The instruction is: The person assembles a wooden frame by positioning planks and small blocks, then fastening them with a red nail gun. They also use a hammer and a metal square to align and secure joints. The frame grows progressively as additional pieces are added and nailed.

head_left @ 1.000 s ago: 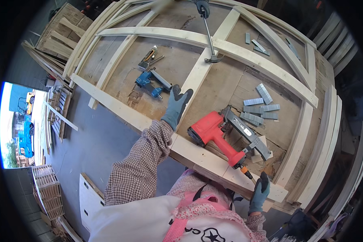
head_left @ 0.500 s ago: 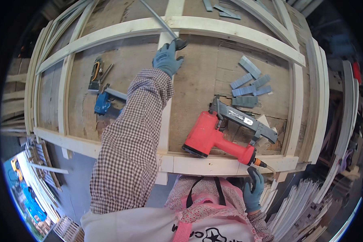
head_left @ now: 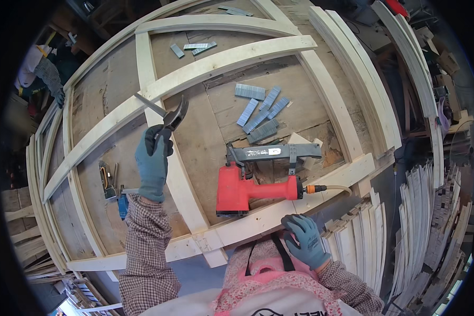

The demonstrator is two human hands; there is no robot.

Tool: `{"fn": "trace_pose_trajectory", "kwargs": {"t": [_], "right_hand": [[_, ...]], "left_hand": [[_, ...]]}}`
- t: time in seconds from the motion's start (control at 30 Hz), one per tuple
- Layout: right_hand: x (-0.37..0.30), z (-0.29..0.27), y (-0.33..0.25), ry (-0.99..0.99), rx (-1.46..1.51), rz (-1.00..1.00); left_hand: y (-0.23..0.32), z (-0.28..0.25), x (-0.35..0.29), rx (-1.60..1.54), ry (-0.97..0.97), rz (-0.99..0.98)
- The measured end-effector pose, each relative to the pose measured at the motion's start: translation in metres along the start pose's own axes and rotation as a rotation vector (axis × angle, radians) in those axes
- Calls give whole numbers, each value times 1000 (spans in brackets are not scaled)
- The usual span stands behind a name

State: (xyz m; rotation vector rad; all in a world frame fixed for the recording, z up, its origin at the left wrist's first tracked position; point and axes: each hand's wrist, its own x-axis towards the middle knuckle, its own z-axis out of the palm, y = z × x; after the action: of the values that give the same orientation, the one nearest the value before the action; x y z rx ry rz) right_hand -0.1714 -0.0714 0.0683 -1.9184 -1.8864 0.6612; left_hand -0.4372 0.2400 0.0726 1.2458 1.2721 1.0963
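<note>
My left hand (head_left: 154,160), in a blue-grey glove, is closed round a claw hammer (head_left: 177,114) close to its head. The hammer is raised over the wooden frame (head_left: 216,58), its metal handle pointing away to the far left. My right hand (head_left: 306,239), gloved alike, is by the frame's near rail with bent fingers apart and nothing in them; whether it touches the rail I cannot tell. Beyond it a red and black pneumatic nail gun (head_left: 234,187) lies on its side. Several strips of metal fasteners (head_left: 258,118) lie behind the gun.
A yellow-and-black hand tool (head_left: 108,179) and a blue tool (head_left: 122,205), partly behind my left sleeve, lie inside the frame. An air hose (head_left: 334,188) runs right from the gun. Wood strips (head_left: 416,231) are stacked at right. Another person's gloved hand (head_left: 59,97) is at far left.
My left hand has drawn back toward me with the hammer, whose head is now turned up. My right hand has come up to the near rail. The view has turned.
</note>
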Motion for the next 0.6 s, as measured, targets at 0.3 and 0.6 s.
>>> {"fn": "trace_pose_trajectory", "kwargs": {"t": [0.3, 0.6], "right_hand": [[-95, -34, 1, 511, -69, 26], [-229, -27, -36, 530, 102, 12]], "left_hand": [[155, 22, -133, -367, -3, 286], [76, 72, -355, -648, -175, -506]]}}
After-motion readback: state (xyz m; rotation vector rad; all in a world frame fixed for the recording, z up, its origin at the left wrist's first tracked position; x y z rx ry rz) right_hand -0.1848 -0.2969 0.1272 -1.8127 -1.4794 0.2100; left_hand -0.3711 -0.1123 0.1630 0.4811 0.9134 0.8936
